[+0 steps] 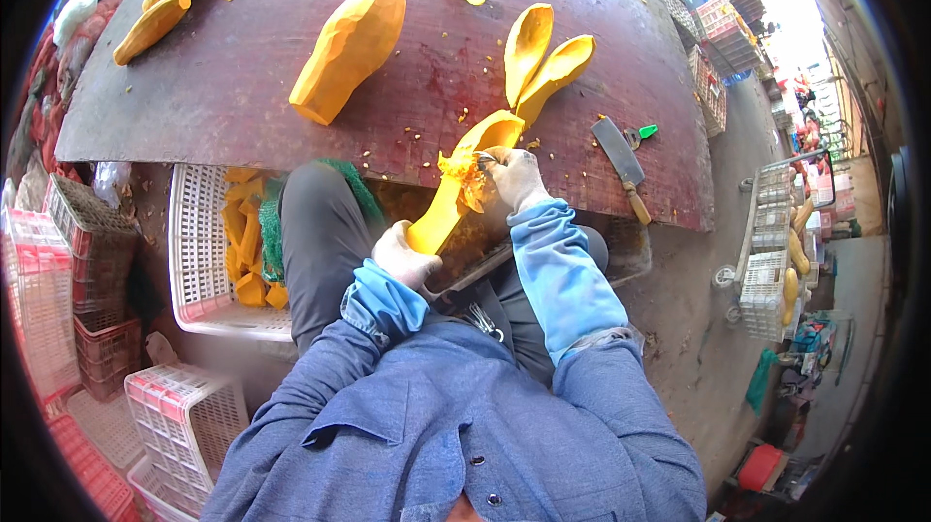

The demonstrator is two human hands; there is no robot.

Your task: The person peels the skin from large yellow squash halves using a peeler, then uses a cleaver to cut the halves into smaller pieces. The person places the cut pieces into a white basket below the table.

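My gloved left hand [405,256] grips the narrow lower end of a peeled, halved squash [441,211], tilted over the table's near edge. Stringy orange pulp [462,174] hangs from the middle of this piece. In my gloved right hand [518,177] is a small metal tool [484,156], pressed into the pulp; the fingers hide most of it, so its exact kind is unclear. Just beyond lie two hollowed squash halves [529,49]. A large peeled squash piece [350,49] rests to the left of them. Seeds are scattered around.
On the dark red table [254,86] lie a cleaver [620,151], a green-handled peeler [646,131] and more squash [153,26]. A white plastic crate [211,246] with cut squash chunks [246,231] stands by my left knee. A cart [767,231] carrying crates is at right.
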